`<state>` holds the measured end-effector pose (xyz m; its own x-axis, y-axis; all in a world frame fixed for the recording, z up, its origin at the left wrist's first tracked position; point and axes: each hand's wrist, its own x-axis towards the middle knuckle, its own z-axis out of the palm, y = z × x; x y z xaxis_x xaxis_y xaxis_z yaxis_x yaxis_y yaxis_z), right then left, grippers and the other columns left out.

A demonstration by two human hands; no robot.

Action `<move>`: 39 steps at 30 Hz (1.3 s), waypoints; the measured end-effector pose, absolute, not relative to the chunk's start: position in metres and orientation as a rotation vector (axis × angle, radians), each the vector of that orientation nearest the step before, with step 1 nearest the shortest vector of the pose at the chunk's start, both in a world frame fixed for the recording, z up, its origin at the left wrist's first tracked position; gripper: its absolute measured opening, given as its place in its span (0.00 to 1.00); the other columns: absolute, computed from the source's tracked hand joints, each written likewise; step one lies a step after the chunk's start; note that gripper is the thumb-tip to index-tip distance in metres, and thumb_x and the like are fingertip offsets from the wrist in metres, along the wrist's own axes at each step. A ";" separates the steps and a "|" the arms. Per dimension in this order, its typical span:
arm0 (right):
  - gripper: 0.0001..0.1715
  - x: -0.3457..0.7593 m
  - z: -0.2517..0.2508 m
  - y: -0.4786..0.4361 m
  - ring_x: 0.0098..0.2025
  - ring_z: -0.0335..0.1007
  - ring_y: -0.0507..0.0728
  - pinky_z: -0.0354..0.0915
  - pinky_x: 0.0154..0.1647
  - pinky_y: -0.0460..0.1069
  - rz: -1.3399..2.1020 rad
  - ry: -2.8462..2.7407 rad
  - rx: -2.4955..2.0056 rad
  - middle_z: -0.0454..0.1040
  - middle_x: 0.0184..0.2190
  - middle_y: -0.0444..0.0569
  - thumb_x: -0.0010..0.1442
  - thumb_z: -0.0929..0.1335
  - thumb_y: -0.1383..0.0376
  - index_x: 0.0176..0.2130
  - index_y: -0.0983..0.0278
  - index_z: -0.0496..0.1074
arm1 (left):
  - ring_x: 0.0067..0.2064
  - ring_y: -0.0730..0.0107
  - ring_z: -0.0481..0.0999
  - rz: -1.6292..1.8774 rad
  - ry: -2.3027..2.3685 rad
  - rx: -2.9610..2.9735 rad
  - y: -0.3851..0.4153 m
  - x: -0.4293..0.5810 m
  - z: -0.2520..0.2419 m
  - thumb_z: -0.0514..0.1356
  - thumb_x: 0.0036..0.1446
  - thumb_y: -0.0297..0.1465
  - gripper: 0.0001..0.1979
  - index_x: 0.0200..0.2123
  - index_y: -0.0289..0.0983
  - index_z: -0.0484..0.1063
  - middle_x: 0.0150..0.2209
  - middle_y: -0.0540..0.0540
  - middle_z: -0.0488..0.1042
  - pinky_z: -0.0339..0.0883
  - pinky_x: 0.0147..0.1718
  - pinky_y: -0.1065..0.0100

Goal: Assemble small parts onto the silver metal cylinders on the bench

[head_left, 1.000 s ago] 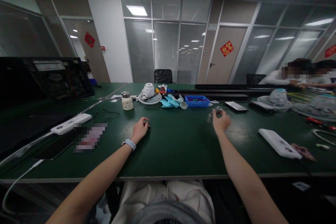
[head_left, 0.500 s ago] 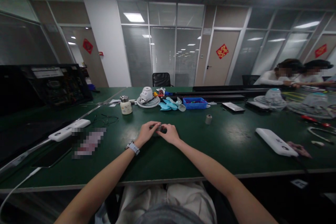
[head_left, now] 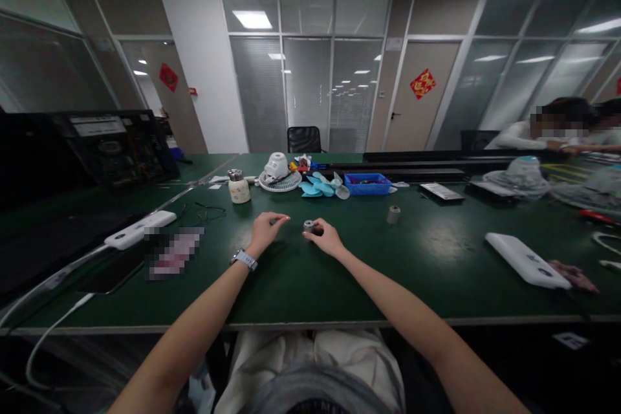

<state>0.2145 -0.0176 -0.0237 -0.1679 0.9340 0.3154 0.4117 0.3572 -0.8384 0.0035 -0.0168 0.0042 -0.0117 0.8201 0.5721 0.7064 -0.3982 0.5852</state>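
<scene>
My right hand [head_left: 328, 237] has its thumb and fingers around a small grey metal cylinder [head_left: 309, 226], which stands on the green table with its round top facing up. Left of it and apart from it, my left hand [head_left: 266, 231] hovers low, thumb and fingertips brought together; anything between them is too small to see. A watch with a pale strap [head_left: 244, 259] is on the left wrist. A similar metal cylinder [head_left: 393, 214] stands by itself to the right of my right hand.
Behind my hands are a cream bottle [head_left: 239, 187], white fan parts [head_left: 279, 174], light-blue fan blades [head_left: 317, 186] and a blue tray [head_left: 367, 185]. A white power strip [head_left: 526, 260] lies right, another [head_left: 140, 230] left. An opened computer case [head_left: 116, 149] stands left; people sit far right.
My left hand has come away from the cylinder to the left, leaving it in my right hand. The cylinder now shows plainly upright. The camera view has shifted slightly.
</scene>
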 end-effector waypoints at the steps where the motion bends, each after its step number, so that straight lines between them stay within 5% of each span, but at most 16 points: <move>1: 0.15 0.219 -0.023 -0.017 0.39 0.72 0.56 0.65 0.44 0.53 0.758 -1.744 -1.209 0.76 0.35 0.45 0.49 0.72 0.57 0.36 0.60 0.70 | 0.38 0.63 0.75 1.310 1.657 2.157 -0.017 -0.001 0.000 0.61 0.53 0.42 0.14 0.34 0.40 0.80 0.35 0.45 0.80 0.66 0.38 0.66; 9: 0.22 0.231 -0.025 -0.016 0.39 0.72 0.56 0.66 0.44 0.54 0.760 -1.739 -1.207 0.76 0.36 0.47 0.47 0.73 0.52 0.39 0.60 0.71 | 0.33 0.65 0.75 0.949 1.636 2.227 -0.014 -0.010 -0.018 0.60 0.52 0.44 0.15 0.34 0.43 0.81 0.34 0.47 0.80 0.64 0.33 0.68; 16: 0.27 0.222 -0.029 -0.011 0.38 0.72 0.57 0.67 0.43 0.53 0.741 -1.633 -1.223 0.76 0.35 0.50 0.42 0.75 0.51 0.38 0.63 0.71 | 0.32 0.66 0.74 1.032 1.690 2.174 -0.016 -0.006 -0.017 0.57 0.53 0.48 0.22 0.43 0.40 0.77 0.31 0.46 0.78 0.64 0.31 0.69; 22: 0.13 0.227 -0.013 -0.014 0.39 0.73 0.55 0.67 0.43 0.50 1.322 -1.291 -1.033 0.77 0.35 0.51 0.56 0.70 0.60 0.38 0.66 0.74 | 0.35 0.67 0.75 1.211 1.744 2.001 -0.021 0.000 -0.014 0.49 0.61 0.40 0.20 0.49 0.37 0.70 0.33 0.45 0.77 0.65 0.35 0.69; 27: 0.16 0.231 0.006 -0.033 0.36 0.74 0.52 0.68 0.37 0.45 1.840 -0.794 -0.807 0.76 0.37 0.53 0.67 0.59 0.62 0.42 0.69 0.71 | 0.34 0.68 0.75 1.219 1.732 1.989 -0.027 0.003 -0.009 0.47 0.62 0.35 0.18 0.48 0.37 0.70 0.32 0.46 0.77 0.64 0.35 0.69; 35: 0.21 0.230 0.011 -0.041 0.39 0.72 0.51 0.68 0.37 0.47 1.921 -0.729 -0.785 0.76 0.41 0.51 0.69 0.52 0.61 0.42 0.64 0.69 | 0.34 0.68 0.75 1.226 1.739 1.979 -0.028 0.001 -0.008 0.48 0.61 0.35 0.16 0.46 0.37 0.70 0.32 0.46 0.77 0.64 0.34 0.70; 39: 0.22 0.234 0.011 -0.042 0.30 0.68 0.52 0.63 0.31 0.47 1.917 -0.790 -0.838 0.74 0.35 0.50 0.68 0.52 0.58 0.38 0.64 0.69 | 0.34 0.68 0.75 1.216 1.736 2.007 -0.027 0.001 -0.009 0.49 0.60 0.34 0.16 0.46 0.37 0.70 0.32 0.47 0.77 0.63 0.34 0.70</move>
<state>0.2340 -0.0423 0.0107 -0.3906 0.8884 -0.2413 -0.4602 -0.4155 -0.7846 0.0007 -0.0273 -0.0090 -0.0415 0.8995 0.4349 0.7159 -0.2768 0.6409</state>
